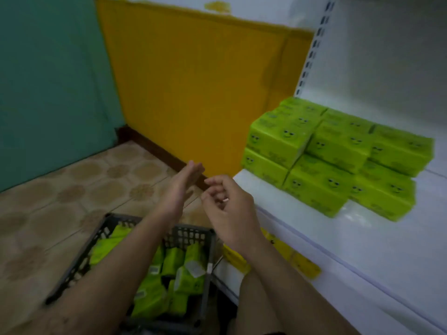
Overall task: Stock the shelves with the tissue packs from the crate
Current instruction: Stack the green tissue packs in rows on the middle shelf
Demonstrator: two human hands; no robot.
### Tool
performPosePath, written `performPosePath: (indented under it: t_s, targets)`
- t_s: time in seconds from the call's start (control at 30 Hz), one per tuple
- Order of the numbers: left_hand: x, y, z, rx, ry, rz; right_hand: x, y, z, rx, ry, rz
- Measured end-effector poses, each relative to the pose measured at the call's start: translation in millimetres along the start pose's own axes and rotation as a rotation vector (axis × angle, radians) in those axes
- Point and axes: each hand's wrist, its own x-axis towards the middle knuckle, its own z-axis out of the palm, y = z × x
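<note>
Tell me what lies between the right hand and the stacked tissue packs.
Between right hand and tissue packs: only bare white shelf, in the head view.

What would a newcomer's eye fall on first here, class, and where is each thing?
The bright green packs stacked two high on the white shelf at right stand out first. Next comes the dark crate on the floor below, with more packs in it. The left hand and right hand hover empty above the crate.

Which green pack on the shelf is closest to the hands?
The bottom pack on the far left. It lies nearest the right hand; the others sit on top or farther right.
</note>
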Motion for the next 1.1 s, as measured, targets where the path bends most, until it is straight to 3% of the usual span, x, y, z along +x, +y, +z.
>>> performPosePath:
  t_s: [0.2, 0.37, 0.57, 0.77, 1.03, 1.1]
  targets:
    - [-35, -71, -79, 0.033, 0.202, -0.212, 27, 65, 93, -0.165, -0.461, 0.240]
    - [-32, -144, -116, 0.190, 0.358, -0.383, 51, 126, 147, -0.296, -0.743, 0.367]
    - [-12, -258, -137, 0.307, 0.320, -0.693, 43, 205, 195, -0.456, -0.884, 0.486]
    - [5, -369, -135, 0.668, 0.067, -0.943, 70, 217, 220, -0.479, -1.044, 0.416]
    - [11, -447, -138, 1.187, -0.380, -0.969, 89, 214, 237, -0.486, -1.097, 0.353]
    - [18, -458, -140, 1.272, -0.415, -1.007, 88, 211, 239, -0.523, -1.108, 0.349]
